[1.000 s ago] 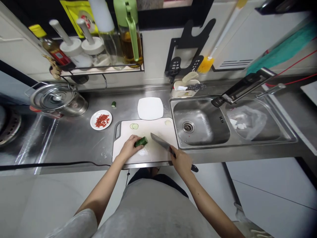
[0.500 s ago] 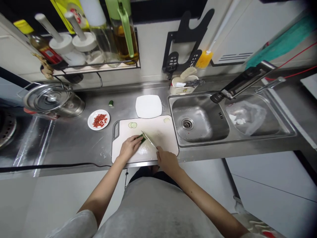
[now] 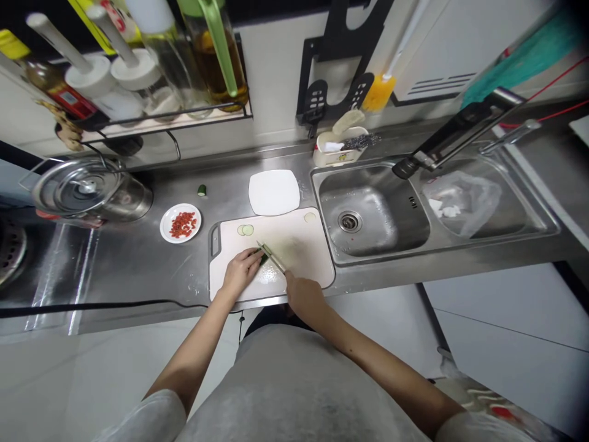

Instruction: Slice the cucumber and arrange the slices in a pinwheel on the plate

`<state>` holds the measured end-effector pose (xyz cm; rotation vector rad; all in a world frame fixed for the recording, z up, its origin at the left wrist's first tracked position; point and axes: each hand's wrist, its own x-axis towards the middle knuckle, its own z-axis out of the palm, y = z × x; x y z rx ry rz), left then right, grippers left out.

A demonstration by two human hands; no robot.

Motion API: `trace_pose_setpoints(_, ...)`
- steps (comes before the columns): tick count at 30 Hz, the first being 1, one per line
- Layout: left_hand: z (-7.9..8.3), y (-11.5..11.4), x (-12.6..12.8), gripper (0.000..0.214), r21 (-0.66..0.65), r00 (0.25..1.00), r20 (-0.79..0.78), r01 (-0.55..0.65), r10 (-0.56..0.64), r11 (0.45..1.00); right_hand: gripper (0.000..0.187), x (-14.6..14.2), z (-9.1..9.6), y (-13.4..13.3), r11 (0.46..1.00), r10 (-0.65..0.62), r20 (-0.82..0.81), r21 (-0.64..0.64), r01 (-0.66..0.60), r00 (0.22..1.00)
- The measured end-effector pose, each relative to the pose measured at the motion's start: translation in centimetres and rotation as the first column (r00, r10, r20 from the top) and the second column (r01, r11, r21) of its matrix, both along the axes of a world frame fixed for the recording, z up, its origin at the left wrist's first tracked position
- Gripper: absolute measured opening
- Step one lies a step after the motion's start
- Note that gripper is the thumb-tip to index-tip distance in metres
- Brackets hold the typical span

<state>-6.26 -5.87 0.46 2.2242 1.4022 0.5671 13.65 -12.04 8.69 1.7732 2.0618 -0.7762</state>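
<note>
My left hand (image 3: 242, 270) is closed over a piece of cucumber (image 3: 264, 259) on the white cutting board (image 3: 304, 245), its fingers pressing the piece down. In my right hand (image 3: 304, 294) is the handle of a knife (image 3: 273, 258). The blade slants up and to the left, with its edge at the cucumber beside my left fingertips; whether it has entered the flesh I cannot tell. Two overlapping cucumber slices (image 3: 245, 230) lie at the board's upper left. Another pale slice (image 3: 310, 217) lies near its upper right corner.
A small plate of red pieces (image 3: 198, 228) and a cucumber end (image 3: 202, 190) are left of the board. Behind it lies a white square plate (image 3: 274, 192). A double sink (image 3: 381, 252) adjoins on the right; a lidded steel pot (image 3: 133, 196) stands at the far left.
The knife and my right hand have shifted slightly left, and the blade now covers more of the cucumber. My left hand stays on the piece. The whole view has tilted a little.
</note>
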Motion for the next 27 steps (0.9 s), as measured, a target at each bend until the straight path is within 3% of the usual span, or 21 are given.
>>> trace_pose_setpoints(13, -1.3, 0.2, -0.5, 0.029, -0.014, 1.0, 0.019, 0.0, 0.0, 1.0, 0.025, -0.6, 0.4, 0.9, 0.998, 0.026, -0.01, -0.059, -0.027, 1.0)
trace_pose_setpoints(27, -0.6, 0.4, -0.4, 0.028, -0.036, 0.999, 0.045, -0.01, 0.012, 0.999, 0.028, -0.9, -0.3, 1.2, 0.999, 0.005, -0.019, -0.032, -0.005, 1.0)
